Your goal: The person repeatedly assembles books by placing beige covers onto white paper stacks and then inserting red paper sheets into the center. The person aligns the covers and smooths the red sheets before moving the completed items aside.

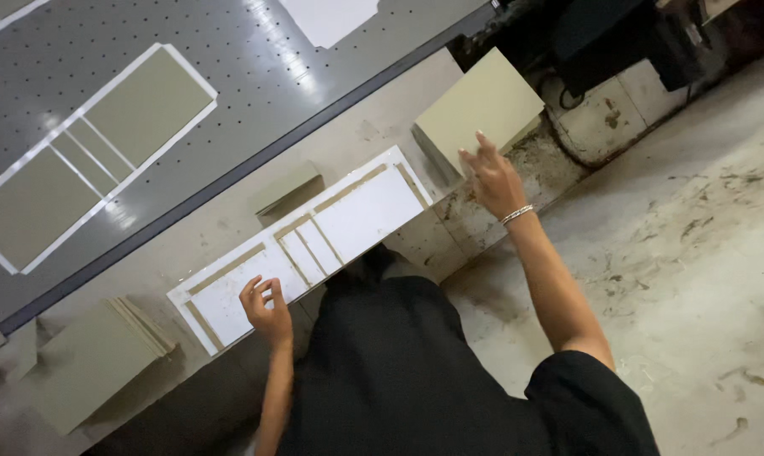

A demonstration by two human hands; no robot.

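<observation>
Head view, looking down at my two hands.

Largest: the grey perforated bed (230, 76), far left, carrying a cut sheet (86, 156) of olive panels with white borders. A pale ledge (373, 127) runs along its near edge. Right of that is stained concrete floor (694, 253).

On the ledge, centre: the white frame (314, 241), a leftover sheet with rectangular windows and thin olive strips at the edges. It lies flat, its near edge overhanging toward me. I judge it light and floppy, weak at the narrow webs between windows, so likely to tear or sag if lifted by one corner. Better hold: both long edges, or wide solid margins.

Far right on the ledge: an olive panel (481, 105), square, tilted up off the surface. Looks stiff, light, smooth-faced; edges are the place to grip.

Near left: a stack (95, 359) of like panels. A smaller stack (287, 187) sits just beyond the frame.

Left hand (266, 308): fingers curled, resting on the near-left part of the frame; pressing, not clearly pinching.

Right hand (493, 181): fingers spread wide, at the panel's near edge. Touching or just short of it, I cannot tell. Nothing gripped. Bracelet (517, 214) on that wrist.
</observation>
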